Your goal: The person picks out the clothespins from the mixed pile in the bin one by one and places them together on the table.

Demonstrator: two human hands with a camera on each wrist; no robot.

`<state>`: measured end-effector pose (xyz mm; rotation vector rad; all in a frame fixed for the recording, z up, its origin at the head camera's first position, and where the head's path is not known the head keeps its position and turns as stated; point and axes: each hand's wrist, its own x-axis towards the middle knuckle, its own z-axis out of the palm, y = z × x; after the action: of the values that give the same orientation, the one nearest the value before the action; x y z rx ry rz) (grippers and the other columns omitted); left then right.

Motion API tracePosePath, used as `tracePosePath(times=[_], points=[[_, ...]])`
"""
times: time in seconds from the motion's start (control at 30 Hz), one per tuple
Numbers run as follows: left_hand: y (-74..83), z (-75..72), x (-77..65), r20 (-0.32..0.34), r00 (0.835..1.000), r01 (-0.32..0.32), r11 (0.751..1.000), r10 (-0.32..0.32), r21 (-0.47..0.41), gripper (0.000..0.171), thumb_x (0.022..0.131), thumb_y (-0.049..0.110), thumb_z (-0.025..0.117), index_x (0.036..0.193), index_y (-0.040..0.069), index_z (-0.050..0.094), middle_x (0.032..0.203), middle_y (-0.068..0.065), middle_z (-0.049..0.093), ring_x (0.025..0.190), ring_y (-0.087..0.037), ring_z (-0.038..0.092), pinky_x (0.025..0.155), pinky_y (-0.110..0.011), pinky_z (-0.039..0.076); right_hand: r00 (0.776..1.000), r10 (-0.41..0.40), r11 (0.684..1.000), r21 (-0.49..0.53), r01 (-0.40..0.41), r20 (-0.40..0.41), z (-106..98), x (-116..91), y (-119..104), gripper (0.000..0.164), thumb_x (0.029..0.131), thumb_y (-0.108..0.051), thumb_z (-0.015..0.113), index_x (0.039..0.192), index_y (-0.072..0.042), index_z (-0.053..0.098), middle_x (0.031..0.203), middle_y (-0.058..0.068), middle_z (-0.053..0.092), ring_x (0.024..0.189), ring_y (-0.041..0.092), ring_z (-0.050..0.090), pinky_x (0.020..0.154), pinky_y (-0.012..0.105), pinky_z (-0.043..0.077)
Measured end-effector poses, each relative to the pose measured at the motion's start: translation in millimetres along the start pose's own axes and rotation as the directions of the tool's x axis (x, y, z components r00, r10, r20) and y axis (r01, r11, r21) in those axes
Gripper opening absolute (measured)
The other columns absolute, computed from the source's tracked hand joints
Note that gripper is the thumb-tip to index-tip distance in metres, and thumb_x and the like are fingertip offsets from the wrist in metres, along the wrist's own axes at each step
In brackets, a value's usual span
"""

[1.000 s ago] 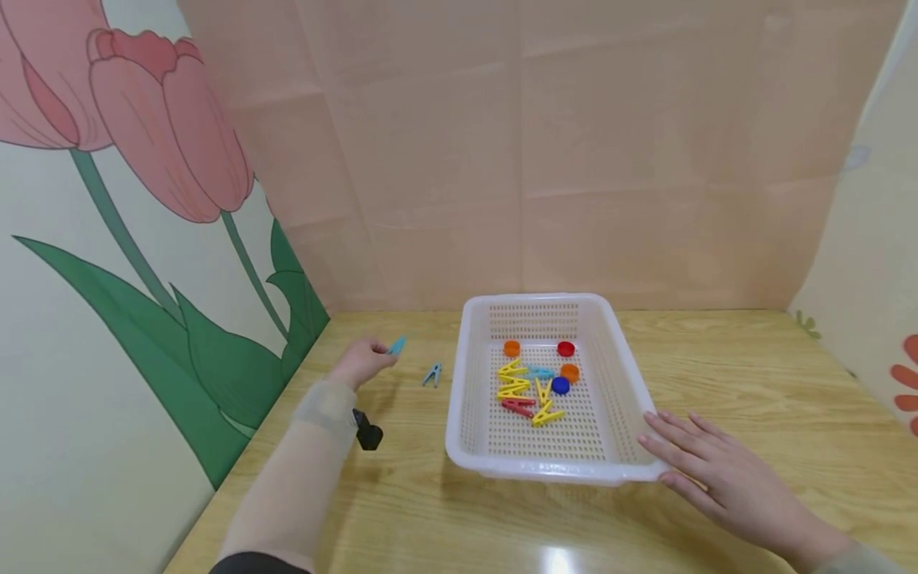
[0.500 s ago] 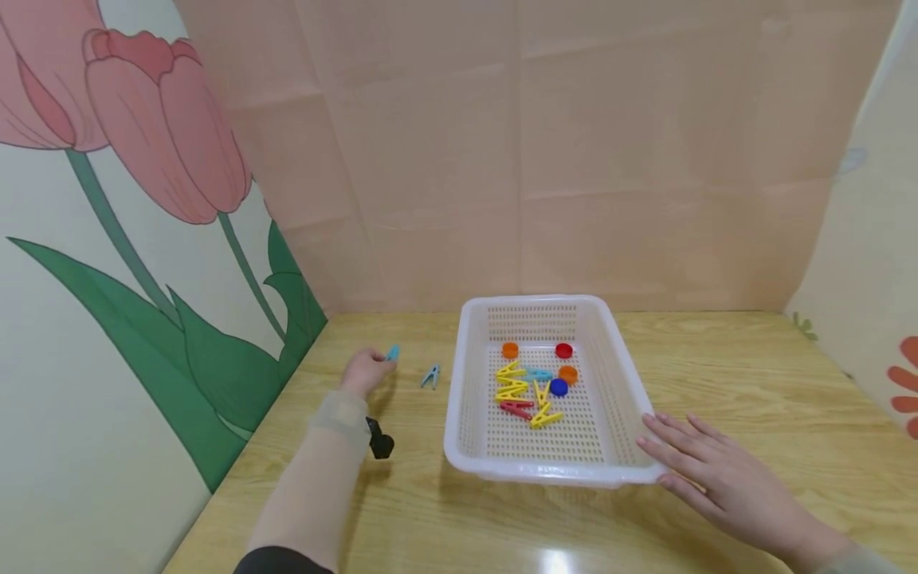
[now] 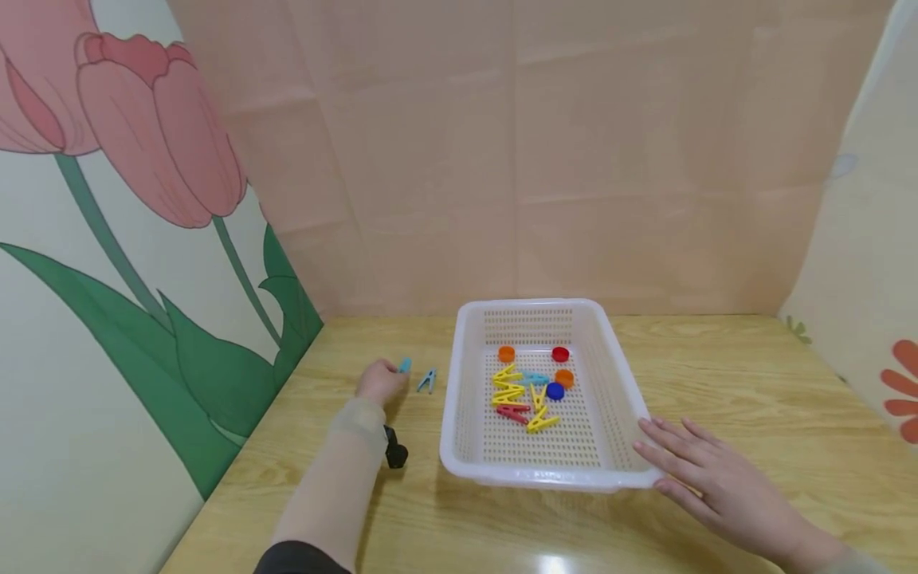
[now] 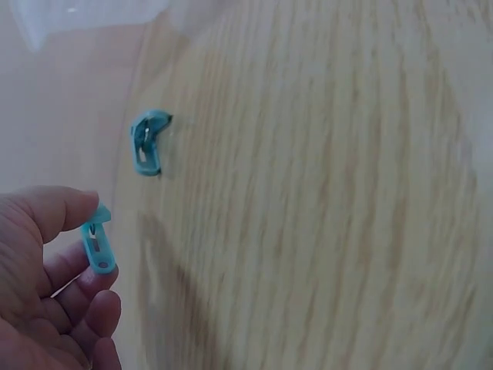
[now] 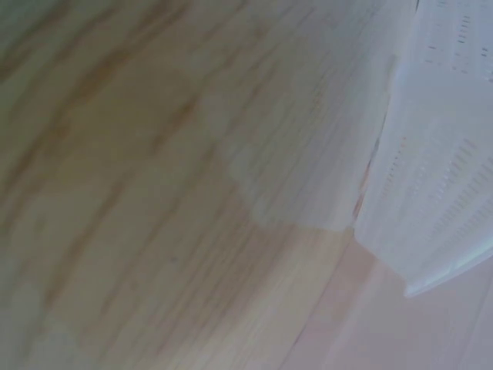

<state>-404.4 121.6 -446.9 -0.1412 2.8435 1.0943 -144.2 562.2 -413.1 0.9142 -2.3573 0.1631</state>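
Note:
Between thumb and fingers my left hand [image 3: 381, 383] pinches a light blue clothespin [image 4: 98, 248], above the table left of the basket. A second blue clothespin [image 3: 426, 380] lies on the wood just right of that hand. My right hand [image 3: 717, 478] has its fingers extended, the tips on the near right rim of the white plastic basket [image 3: 531, 477]. Inside the basket are several yellow clothespins [image 3: 543, 420], a red clothespin [image 3: 513, 413], a blue clothespin [image 3: 534, 379], two orange caps [image 3: 506, 353], a red cap [image 3: 560, 354] and a blue cap [image 3: 555, 391]. The right wrist view does not show the hand.
The wood-patterned table [image 3: 717, 367] runs back to a tan paper-like sheet [image 3: 402, 159]. A wall with painted tulips [image 3: 129, 335] stands at left, another with a red flower at right. A black wrist device [image 3: 395, 450] sits on the left wrist.
My left hand has moved right and slightly nearer with its clothespin, toward the one on the table. The right hand stays at the basket rim. The whole view has shifted slightly.

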Motion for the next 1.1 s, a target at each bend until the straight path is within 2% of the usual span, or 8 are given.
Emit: tracePosePath(times=[0.13, 0.3, 0.63, 0.87, 1.1], points=[[0.1, 6.0, 0.3, -0.004, 1.000, -0.009, 1.000, 0.010, 0.025, 0.032, 0.086, 0.033, 0.068, 0.103, 0.006, 0.062, 0.099, -0.009, 0.063, 0.090, -0.027, 0.057, 0.079, -0.042, 0.046, 1.000, -0.005, 1.000, 0.008, 0.005, -0.011, 0.6, 0.1, -0.1, 0.052, 0.103, -0.044, 0.034, 0.128, -0.009, 0.062, 0.138, 0.014, 0.053, 0.137, 0.016, 0.036, 0.116, 0.034, 0.013], [-0.5, 11.0, 1.8, 0.015, 1.000, -0.005, 1.000, 0.005, 0.014, 0.031, 0.085, 0.031, 0.070, 0.100, 0.005, 0.063, 0.096, -0.009, 0.063, 0.086, -0.026, 0.057, 0.076, -0.041, 0.046, 0.999, -0.024, 1.000, 0.011, 0.024, -0.036, 2.0, 0.9, 0.1, 0.051, 0.103, -0.043, 0.035, 0.129, -0.008, 0.062, 0.139, 0.013, 0.052, 0.137, 0.017, 0.036, 0.115, 0.034, 0.014], [-2.8, 17.7, 5.6, 0.005, 1.000, -0.023, 0.997, 0.023, 0.077, 0.035, 0.085, 0.035, 0.070, 0.102, 0.004, 0.066, 0.101, -0.010, 0.065, 0.092, -0.027, 0.059, 0.083, -0.043, 0.047, 0.996, -0.044, 0.999, 0.023, 0.046, -0.083, 6.0, 1.4, 0.7, 0.050, 0.103, -0.042, 0.036, 0.128, -0.006, 0.062, 0.138, 0.015, 0.052, 0.137, 0.018, 0.036, 0.116, 0.035, 0.014], [-1.1, 18.9, 3.9, 0.021, 1.000, -0.004, 0.999, 0.003, 0.035, 0.033, 0.089, 0.035, 0.065, 0.101, 0.005, 0.065, 0.096, -0.009, 0.064, 0.086, -0.026, 0.058, 0.077, -0.041, 0.047, 0.995, -0.043, 0.999, 0.026, 0.046, -0.093, 6.0, 0.7, 0.4, 0.050, 0.103, -0.042, 0.037, 0.128, -0.006, 0.062, 0.138, 0.015, 0.052, 0.137, 0.019, 0.036, 0.116, 0.035, 0.014], [1.6, 16.7, 1.0, 0.035, 0.999, 0.037, 0.999, -0.037, -0.009, 0.034, 0.096, 0.034, 0.055, 0.111, 0.005, 0.063, 0.107, -0.012, 0.063, 0.097, -0.028, 0.058, 0.086, -0.044, 0.046, 0.995, -0.038, 0.999, 0.028, 0.040, -0.090, 6.2, -0.4, 0.9, 0.050, 0.103, -0.042, 0.037, 0.128, -0.006, 0.062, 0.138, 0.015, 0.052, 0.137, 0.019, 0.037, 0.116, 0.035, 0.013]])
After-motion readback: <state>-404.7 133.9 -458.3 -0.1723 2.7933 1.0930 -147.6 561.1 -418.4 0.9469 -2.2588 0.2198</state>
